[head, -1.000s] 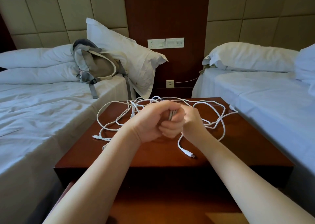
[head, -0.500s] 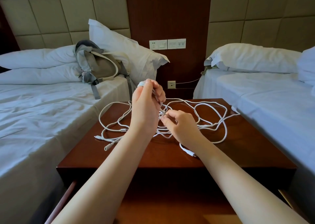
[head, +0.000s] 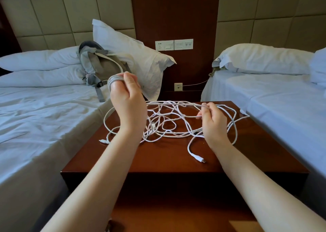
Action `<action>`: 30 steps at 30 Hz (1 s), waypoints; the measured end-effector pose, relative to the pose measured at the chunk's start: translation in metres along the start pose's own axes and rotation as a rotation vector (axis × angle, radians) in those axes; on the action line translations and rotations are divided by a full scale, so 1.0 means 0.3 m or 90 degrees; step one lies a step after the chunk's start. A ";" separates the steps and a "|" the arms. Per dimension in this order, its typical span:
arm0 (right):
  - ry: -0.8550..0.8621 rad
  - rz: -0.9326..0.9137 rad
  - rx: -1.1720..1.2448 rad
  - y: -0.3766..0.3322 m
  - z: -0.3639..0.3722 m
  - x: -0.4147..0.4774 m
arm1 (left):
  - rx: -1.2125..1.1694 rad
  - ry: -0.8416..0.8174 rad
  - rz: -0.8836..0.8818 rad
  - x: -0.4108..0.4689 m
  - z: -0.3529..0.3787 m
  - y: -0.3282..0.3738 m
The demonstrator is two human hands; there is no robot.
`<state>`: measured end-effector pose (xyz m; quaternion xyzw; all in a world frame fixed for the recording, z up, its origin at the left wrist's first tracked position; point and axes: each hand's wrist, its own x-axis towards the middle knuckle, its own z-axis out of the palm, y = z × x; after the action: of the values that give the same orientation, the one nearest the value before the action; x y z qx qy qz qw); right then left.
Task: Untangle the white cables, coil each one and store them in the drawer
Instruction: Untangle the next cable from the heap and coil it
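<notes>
Splitting from their earlier huddle, the left grip (head: 127,97) rose clamped on wound loops (head: 112,81) while the right grip (head: 213,122) pinched a taut strand (head: 176,104), so coiling had started, but most white cables (head: 167,126) lay tangled mid-frame on the worktop (head: 167,158).

One wide head-worn view looks forward and down, close over the bench (head: 176,163), toward the wall panel (head: 174,16). The left hand (head: 127,99) and right hand (head: 214,121) sit mid-frame, with the left bed (head: 44,119) and right bed (head: 282,97) at the edges.
</notes>
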<state>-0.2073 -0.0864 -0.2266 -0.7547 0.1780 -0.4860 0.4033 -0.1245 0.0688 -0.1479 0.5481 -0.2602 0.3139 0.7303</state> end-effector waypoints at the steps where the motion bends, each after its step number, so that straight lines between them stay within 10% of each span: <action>1: -0.011 -0.017 -0.004 0.001 -0.006 -0.003 | 0.045 -0.027 0.008 0.003 -0.007 -0.015; 14: 0.152 -0.146 -0.065 -0.032 -0.008 0.016 | 0.510 -0.220 0.237 -0.062 -0.024 -0.079; 20: 0.229 -0.225 -0.086 -0.070 -0.032 0.045 | 0.605 -0.494 0.027 -0.083 0.009 -0.061; 30: -0.037 -0.326 -0.350 -0.043 -0.100 -0.014 | 0.607 -0.559 0.022 -0.169 0.017 -0.107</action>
<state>-0.2370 -0.0888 -0.2128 -0.8681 0.0962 -0.4837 0.0562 -0.1347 0.0485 -0.2036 0.8854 -0.3756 0.1534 0.2270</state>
